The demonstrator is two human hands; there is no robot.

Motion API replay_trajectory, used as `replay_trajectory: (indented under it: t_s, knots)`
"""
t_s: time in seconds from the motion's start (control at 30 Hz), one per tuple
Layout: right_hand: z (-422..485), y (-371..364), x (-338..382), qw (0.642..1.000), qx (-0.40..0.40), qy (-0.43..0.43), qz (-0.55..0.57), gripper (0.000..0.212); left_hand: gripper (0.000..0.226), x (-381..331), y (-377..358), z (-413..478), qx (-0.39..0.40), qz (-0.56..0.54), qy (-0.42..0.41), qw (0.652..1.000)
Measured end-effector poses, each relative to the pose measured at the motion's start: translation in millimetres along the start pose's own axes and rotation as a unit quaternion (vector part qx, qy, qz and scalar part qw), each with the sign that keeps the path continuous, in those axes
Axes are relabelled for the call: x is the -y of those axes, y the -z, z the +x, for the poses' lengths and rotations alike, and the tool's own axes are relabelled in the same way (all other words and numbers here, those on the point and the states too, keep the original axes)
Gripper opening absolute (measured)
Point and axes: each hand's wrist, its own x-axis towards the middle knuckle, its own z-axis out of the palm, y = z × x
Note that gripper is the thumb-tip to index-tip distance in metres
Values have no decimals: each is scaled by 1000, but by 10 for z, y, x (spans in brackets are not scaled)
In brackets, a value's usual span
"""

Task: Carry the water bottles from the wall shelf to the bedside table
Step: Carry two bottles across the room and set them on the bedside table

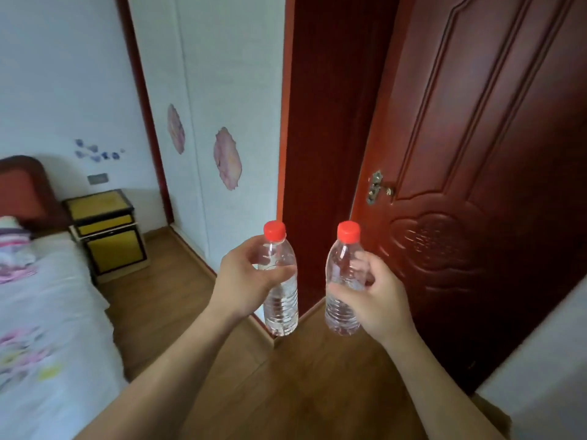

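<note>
Left hand (244,281) grip closed around left bottle (281,300), right hand (378,300) grip closed around right bottle (341,300); both upright, red caps on. Both held mid-air, right of the yellow bedside table (108,230), well apart from it.

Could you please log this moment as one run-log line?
left hand: holds left bottle upright | right hand: holds right bottle upright | bedside table: ahead-left, bare

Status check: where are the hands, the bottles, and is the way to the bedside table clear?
Left hand grips left bottle, right hand grips right bottle, both upright, capped. Bedside table ahead left beside bed. Floor between looks clear.
</note>
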Motion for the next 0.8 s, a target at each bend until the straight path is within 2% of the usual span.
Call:
replay_trajectory:
  t_s: [0.1,0.17,0.37,0.67,0.8]
  knots:
    - [554,-398,30,998,60,20,12,59,68,214,181,334,-53,30,29,998]
    - [892,-750,39,994,98,36,17,65,74,372,356,545,-81,46,41,995]
    - [1742,-1986,207,979,190,56,39,70,52,939,1010,1266,-157,60,67,984]
    - [2960,-3484,809,965,237,98,62,68,38,1632,2056,2623,-209,89,79,971]
    - [3546,-4140,941,957,258,117,65,67,41,1985,2388,3231,-229,97,88,965]
